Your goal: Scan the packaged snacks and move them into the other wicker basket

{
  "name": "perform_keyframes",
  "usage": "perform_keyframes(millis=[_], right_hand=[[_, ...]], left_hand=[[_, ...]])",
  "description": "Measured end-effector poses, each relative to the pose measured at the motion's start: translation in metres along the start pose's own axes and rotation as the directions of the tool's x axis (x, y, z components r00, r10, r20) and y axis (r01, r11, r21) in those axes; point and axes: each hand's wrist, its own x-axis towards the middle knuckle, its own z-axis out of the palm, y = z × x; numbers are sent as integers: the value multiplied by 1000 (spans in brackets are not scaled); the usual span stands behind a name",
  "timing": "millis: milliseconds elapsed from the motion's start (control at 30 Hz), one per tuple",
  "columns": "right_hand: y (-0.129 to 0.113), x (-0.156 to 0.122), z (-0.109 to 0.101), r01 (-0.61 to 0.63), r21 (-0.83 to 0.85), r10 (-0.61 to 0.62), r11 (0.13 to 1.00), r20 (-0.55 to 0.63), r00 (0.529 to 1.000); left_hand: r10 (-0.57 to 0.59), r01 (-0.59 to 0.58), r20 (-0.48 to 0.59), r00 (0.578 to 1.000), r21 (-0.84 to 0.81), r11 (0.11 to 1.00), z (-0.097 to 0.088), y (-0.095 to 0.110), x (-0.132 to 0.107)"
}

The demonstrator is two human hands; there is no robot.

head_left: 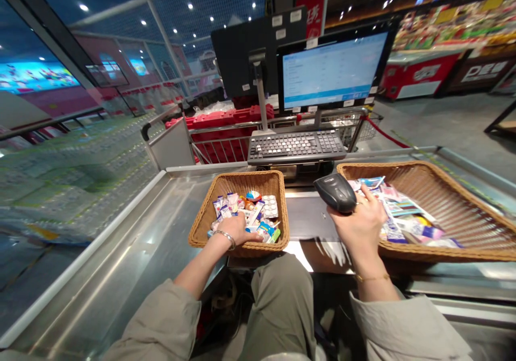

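While the right hand [358,218] is wrapped around a black scanner [336,192] in front of the keyboard [296,144] and toward its right end, the left hand [237,229] reaches down into a small basket [242,181] in front of the keyboard and to its left. The fingers of the left hand are partly hidden among small colorful packets [256,213], so I cannot tell whether they have closed on one. A sheet of round white pieces [270,206] lies with those packets, on the side of the pile nearer the keyboard's middle.

To the right of the keyboard and nearer the person sits a large basket [463,205]; more packets [407,207] are heaped in its half closer to the keyboard. Both baskets rest on a metal counter [141,242], which runs out past the keyboard on either side. Behind and above the keyboard, toward its right, stands a screen [332,70] lit pale blue. A second screen [237,54], its dark back showing, rises behind the keyboard's left end.
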Motion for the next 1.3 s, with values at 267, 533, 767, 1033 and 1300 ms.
perform_keyframes(millis=[267,533,767,1033,1300], right_hand=[[-1,-1,-3,1,23,-1,1000,-17,1000],[-1,-3,-3,-27,27,27,999,3,1000],[0,-4,-3,-17,13,17,1000,1,1000],[1,-6,-1,0,8,0,1000,-4,1000],[5,-7,1,25,-17,-25,1000,-3,1000]], left_hand=[[297,-305,-122,947,-57,951,-6,-16,1],[400,-467,-338,852,-142,873,3,-26,16],[440,-526,-502,745,-37,849,3,-14,24],[517,-561,-635,574,155,813,0,18,43],[416,-667,-699,582,-117,736,0,38,53]])
